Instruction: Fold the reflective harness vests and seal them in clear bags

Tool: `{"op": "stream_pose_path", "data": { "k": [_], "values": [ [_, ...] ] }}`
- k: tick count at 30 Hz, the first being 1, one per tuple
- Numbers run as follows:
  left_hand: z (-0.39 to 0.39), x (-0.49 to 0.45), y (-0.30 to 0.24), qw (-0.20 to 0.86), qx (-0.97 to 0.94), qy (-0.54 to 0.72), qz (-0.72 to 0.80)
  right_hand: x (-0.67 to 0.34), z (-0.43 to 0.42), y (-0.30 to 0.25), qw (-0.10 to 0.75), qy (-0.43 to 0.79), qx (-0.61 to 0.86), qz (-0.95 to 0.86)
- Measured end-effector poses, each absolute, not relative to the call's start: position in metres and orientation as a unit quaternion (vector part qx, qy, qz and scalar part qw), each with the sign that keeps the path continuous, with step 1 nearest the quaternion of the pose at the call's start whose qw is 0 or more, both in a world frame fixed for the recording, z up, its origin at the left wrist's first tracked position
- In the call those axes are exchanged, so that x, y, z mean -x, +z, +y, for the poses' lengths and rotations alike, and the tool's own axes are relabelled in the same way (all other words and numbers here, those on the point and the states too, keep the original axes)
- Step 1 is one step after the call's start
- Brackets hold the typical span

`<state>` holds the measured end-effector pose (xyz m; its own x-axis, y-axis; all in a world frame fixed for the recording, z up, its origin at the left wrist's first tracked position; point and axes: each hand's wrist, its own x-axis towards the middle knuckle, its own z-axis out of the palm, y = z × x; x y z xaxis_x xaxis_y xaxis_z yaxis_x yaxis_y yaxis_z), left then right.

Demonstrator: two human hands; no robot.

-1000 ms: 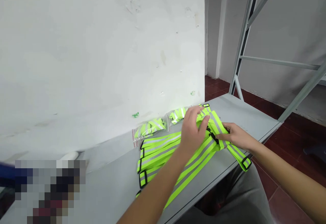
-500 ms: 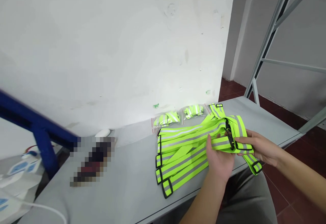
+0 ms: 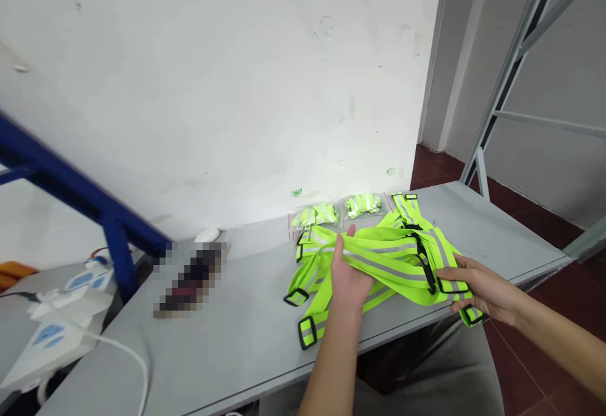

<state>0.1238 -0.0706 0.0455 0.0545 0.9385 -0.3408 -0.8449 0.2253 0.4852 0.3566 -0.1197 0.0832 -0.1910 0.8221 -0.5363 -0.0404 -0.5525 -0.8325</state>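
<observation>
A neon-green reflective strap vest (image 3: 388, 261) with grey stripes and black buckles is lifted a little above the grey table (image 3: 227, 346). My left hand (image 3: 348, 274) is under its middle, fingers up along the straps. My right hand (image 3: 478, 286) grips its right end beside a black buckle. Strap ends with black loops hang down to the table at the left.
Two small clear bags of folded green straps (image 3: 315, 215) (image 3: 363, 204) lie against the white wall. A white mouse (image 3: 207, 235) and a blurred dark object (image 3: 189, 280) lie further left. White power strips with a cable (image 3: 57, 321) sit at far left; a grey shelf frame (image 3: 516, 69) stands right.
The view swung left. My left hand moved left under the straps and raised them off the table; the flat stack has become a bunched, lifted bundle. My right hand keeps its grip.
</observation>
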Motion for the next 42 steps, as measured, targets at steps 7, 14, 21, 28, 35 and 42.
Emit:
{"op": "stream_pose_path", "data": {
  "k": [7, 14, 21, 28, 35, 42],
  "values": [
    [-0.101, -0.057, 0.052, 0.657, -0.063, 0.71, 0.246, -0.344, -0.103, 0.091, 0.262, 0.707, 0.527, -0.393],
    [-0.112, -0.008, 0.029, 0.539, 0.027, 0.794, 0.279, -0.307, -0.089, 0.071, 0.221, 0.716, 0.525, -0.403],
    [-0.115, 0.017, 0.003, 0.464, 0.125, 0.809, 0.338, -0.274, -0.067, 0.053, 0.198, 0.504, 0.592, -0.597],
    [-0.122, 0.019, 0.008, 0.412, 0.12, 0.812, 0.396, -0.23, -0.07, 0.05, 0.083, 0.146, 0.649, -0.742],
    [-0.129, 0.032, 0.009, 0.32, 0.039, 0.811, 0.489, -0.179, -0.078, 0.045, -0.038, 0.066, 0.68, -0.73],
    [-0.143, 0.025, 0.023, -0.059, -0.286, 0.644, 0.707, -0.191, -0.081, 0.048, 0.025, 0.088, 0.67, -0.737]
  ]
}}
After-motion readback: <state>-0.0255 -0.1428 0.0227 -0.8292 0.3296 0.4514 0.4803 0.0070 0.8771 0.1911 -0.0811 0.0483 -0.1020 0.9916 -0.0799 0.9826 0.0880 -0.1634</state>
